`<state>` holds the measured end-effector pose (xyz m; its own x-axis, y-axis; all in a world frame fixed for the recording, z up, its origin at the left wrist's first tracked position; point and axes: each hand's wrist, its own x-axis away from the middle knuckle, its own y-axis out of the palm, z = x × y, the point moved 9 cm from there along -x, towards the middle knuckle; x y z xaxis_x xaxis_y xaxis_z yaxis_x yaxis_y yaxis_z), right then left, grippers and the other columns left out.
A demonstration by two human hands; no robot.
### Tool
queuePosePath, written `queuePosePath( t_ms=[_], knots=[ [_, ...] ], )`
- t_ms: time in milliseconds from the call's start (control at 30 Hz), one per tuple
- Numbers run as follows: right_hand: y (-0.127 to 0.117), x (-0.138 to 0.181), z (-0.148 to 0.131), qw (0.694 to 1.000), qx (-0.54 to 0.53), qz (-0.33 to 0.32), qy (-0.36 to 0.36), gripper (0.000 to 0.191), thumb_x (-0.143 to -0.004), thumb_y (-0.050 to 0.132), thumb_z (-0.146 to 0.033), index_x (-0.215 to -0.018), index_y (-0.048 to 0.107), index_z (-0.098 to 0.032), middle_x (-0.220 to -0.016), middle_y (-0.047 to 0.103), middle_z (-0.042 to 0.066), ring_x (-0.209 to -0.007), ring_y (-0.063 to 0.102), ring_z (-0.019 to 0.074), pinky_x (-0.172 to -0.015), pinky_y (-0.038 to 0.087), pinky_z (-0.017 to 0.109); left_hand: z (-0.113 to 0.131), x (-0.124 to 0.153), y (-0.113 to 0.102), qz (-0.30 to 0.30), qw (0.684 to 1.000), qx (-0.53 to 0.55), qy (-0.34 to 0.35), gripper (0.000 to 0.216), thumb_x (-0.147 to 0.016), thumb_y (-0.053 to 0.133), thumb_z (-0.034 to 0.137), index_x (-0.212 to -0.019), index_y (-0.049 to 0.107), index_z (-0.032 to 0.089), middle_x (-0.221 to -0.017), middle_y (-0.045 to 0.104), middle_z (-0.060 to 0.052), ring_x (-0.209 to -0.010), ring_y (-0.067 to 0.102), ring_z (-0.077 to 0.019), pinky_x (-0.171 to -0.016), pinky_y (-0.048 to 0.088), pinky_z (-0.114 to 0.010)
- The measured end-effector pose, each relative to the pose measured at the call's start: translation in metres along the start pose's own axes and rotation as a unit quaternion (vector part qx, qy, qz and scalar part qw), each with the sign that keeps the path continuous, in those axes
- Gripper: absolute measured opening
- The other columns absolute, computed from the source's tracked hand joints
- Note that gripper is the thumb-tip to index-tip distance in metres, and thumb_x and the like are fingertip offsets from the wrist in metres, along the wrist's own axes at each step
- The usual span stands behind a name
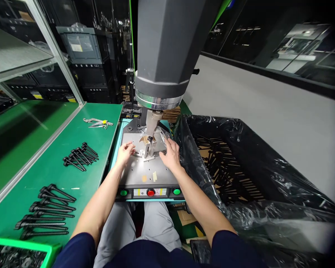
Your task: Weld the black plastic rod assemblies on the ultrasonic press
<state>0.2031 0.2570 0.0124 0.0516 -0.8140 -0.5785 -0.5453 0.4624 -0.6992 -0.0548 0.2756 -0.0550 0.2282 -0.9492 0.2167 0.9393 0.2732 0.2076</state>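
My left hand [125,153] hovers at the left side of a small metal fixture [146,149], its fingers loosely curled and nothing visible in them. On the fixture's other side is my right hand [171,153], open, thumb apart from the fingers and no object in it. A small black piece [150,139] sits at the top of the fixture, right under the metal tool head [153,122] of the press; whether the two touch I cannot tell. The fixture stands on a grey metal plate [136,173] with small holes.
On the green table [95,186] at left lie several black screw-like rods [48,208], another group [80,156] and metal tools [97,123]. A green bin [48,247] stands nearest. Right is a plastic-lined crate [212,186] of rods. Green buttons [176,191] and a red button [150,192] line the front.
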Motion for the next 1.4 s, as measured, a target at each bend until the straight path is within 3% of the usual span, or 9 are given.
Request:
queuePosePath(
  t_ms=[167, 267, 367, 500, 633, 967, 1133, 1267, 1400],
  knots=[
    [0.019, -0.003, 0.011, 0.998, 0.064, 0.004, -0.001, 0.055, -0.083, 0.065, -0.023, -0.137, 0.052, -0.020, -0.137, 0.053, 0.017, -0.129, 0.041, 0.0366, -0.097, 0.039, 0.053, -0.012, -0.038, 0.042, -0.100, 0.989, 0.025, -0.111, 0.081, -0.081, 0.065, 0.059, -0.149, 0.035, 0.028, -0.086, 0.072, -0.006, -0.064, 0.067, -0.0145, -0.067, 0.053, -0.029],
    [0.012, -0.020, 0.008, 0.996, 0.061, 0.055, -0.037, 0.027, -0.092, 0.056, -0.023, -0.117, 0.067, -0.022, -0.114, 0.067, 0.012, -0.109, 0.054, 0.0292, -0.090, 0.041, 0.042, -0.013, -0.049, 0.069, -0.149, 0.978, 0.053, -0.135, 0.074, -0.082, 0.061, 0.063, -0.144, 0.044, 0.028, -0.082, 0.070, -0.003, -0.058, 0.064, -0.0134, -0.062, 0.053, -0.028],
    [0.004, -0.036, 0.003, 0.994, 0.055, 0.069, -0.070, 0.022, -0.097, 0.051, -0.024, -0.104, 0.072, -0.023, -0.104, 0.071, 0.009, -0.097, 0.057, 0.0258, -0.083, 0.040, 0.037, 0.001, -0.058, 0.085, -0.168, 0.973, 0.113, -0.107, 0.052, -0.084, 0.065, 0.052, -0.126, 0.061, 0.020, -0.088, 0.072, -0.007, -0.061, 0.064, -0.0127, -0.060, 0.053, -0.025],
    [-0.013, -0.044, -0.010, 0.992, 0.052, 0.064, -0.097, 0.026, -0.099, 0.048, -0.027, -0.104, 0.074, -0.024, -0.102, 0.072, 0.008, -0.096, 0.058, 0.0249, -0.082, 0.039, 0.036, 0.034, -0.066, 0.069, -0.098, 0.980, 0.174, -0.007, 0.023, -0.083, 0.070, 0.026, -0.102, 0.068, 0.014, -0.100, 0.074, -0.010, -0.076, 0.069, -0.0125, -0.068, 0.055, -0.023],
    [-0.025, -0.036, -0.025, 0.990, 0.055, 0.056, -0.115, 0.030, -0.101, 0.046, -0.028, -0.103, 0.075, -0.025, -0.098, 0.072, 0.007, -0.095, 0.058, 0.0244, -0.083, 0.038, 0.037, 0.054, -0.052, 0.045, -0.057, 0.983, 0.169, 0.044, 0.024, -0.079, 0.072, 0.019, -0.102, 0.067, 0.012, -0.108, 0.073, -0.012, -0.077, 0.070, -0.0130, -0.071, 0.056, -0.026],
    [-0.021, -0.010, -0.030, 0.994, 0.029, 0.045, -0.099, 0.025, -0.095, 0.053, -0.024, -0.113, 0.071, -0.021, -0.105, 0.070, 0.009, -0.098, 0.057, 0.0266, -0.082, 0.043, 0.038, 0.042, 0.001, 0.026, -0.022, 0.991, 0.100, 0.083, 0.047, -0.067, 0.080, 0.016, -0.112, 0.065, 0.012, -0.121, 0.067, -0.015, -0.072, 0.067, -0.0102, -0.069, 0.056, -0.027],
    [-0.045, 0.047, -0.017, 0.994, -0.044, 0.095, -0.043, 0.032, -0.094, 0.054, -0.028, -0.122, 0.063, -0.016, -0.114, 0.064, 0.013, -0.107, 0.056, 0.0275, -0.094, 0.046, 0.041, 0.042, 0.008, 0.027, -0.015, 0.990, 0.087, 0.109, 0.047, -0.063, 0.080, 0.018, -0.109, 0.067, 0.012, -0.115, 0.068, -0.013, -0.074, 0.066, -0.0116, -0.071, 0.056, -0.028],
    [-0.041, 0.131, 0.033, 0.993, -0.038, 0.075, 0.081, 0.026, -0.094, 0.049, -0.031, -0.107, 0.066, -0.017, -0.099, 0.065, 0.013, -0.094, 0.060, 0.0271, -0.088, 0.049, 0.044, 0.045, 0.010, 0.028, -0.021, 0.989, 0.061, 0.134, 0.048, -0.061, 0.080, 0.021, -0.106, 0.068, 0.012, -0.114, 0.069, -0.013, -0.075, 0.064, -0.0117, -0.069, 0.055, -0.028],
    [-0.035, 0.190, 0.081, 0.981, 0.026, 0.082, 0.175, 0.049, -0.092, 0.051, -0.047, -0.125, 0.058, -0.011, -0.121, 0.057, 0.022, -0.115, 0.053, 0.0360, -0.099, 0.042, 0.057, 0.049, 0.011, 0.026, -0.025, 0.987, 0.042, 0.153, 0.048, -0.060, 0.078, 0.022, -0.105, 0.068, 0.012, -0.116, 0.068, -0.013, -0.072, 0.062, -0.0106, -0.066, 0.054, -0.027]
  ],
)
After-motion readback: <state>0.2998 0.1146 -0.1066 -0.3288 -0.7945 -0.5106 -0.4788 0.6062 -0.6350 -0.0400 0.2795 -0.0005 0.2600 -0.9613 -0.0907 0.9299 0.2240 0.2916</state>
